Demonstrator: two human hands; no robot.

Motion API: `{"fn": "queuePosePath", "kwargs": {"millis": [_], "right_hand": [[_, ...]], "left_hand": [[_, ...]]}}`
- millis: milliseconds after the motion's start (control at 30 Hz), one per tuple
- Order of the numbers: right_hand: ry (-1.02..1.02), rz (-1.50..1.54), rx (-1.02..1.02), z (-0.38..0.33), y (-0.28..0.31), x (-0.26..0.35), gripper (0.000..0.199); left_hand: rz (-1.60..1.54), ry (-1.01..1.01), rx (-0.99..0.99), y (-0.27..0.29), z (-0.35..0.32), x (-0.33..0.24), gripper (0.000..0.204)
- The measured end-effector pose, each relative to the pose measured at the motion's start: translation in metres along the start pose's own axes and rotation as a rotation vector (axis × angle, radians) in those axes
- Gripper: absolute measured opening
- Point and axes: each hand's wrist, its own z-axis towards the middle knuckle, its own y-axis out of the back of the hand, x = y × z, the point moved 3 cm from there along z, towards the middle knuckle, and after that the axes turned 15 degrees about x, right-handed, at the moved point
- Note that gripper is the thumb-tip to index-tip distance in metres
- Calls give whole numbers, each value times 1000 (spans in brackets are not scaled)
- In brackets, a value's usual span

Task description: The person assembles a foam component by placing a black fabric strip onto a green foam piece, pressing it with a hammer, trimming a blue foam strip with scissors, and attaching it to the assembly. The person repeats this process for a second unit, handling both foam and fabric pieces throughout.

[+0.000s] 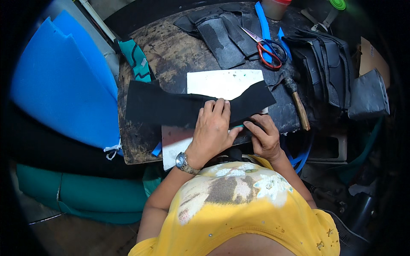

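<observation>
A long black piece of material [166, 106], narrow in the middle and wider at both ends, lies across a worn dark worktable [171, 51]. My left hand [212, 128], with a wristwatch, presses flat on its middle, fingers together. My right hand [265, 135] pinches the piece's near edge just right of the left hand, where a thin teal strip shows. A white sheet [222, 82] lies under the black piece, and a pale board [173, 143] sticks out beneath it at the table's near edge.
Red-handled scissors [267, 49] and a wooden-handled hammer [297, 100] lie at the right of the table. Black cut pieces [222, 34] are stacked at the back, more black pieces [324, 68] at the right. Blue foam sheets [64, 81] stand at the left, green material [98, 194] below them.
</observation>
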Motion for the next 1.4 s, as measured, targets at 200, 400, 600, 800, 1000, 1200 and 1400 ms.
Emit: {"fn": "queuePosePath", "kwargs": {"millis": [200,400,600,800,1000,1200,1400], "right_hand": [[-20,-109,158,4,-12,0,34],[-35,15,133,17,-16,-16,35],[-150,61,194,23,-17,-21,42],[-237,106,160,29,-20,-17,34],[-269,75,133,30,-21,-17,30],[-227,88,132,27,-15,-16,30],[-267,72,133,26,-16,-18,32]], "left_hand": [[-44,-22,-35,1,15,4,51],[-313,-30,-110,11,42,12,27],[-698,229,267,24,56,37,42],[-798,285,226,24,56,43,53],[-761,169,248,22,43,41,56],[-592,89,91,20,43,28,52],[-695,15,169,15,33,31,53]]}}
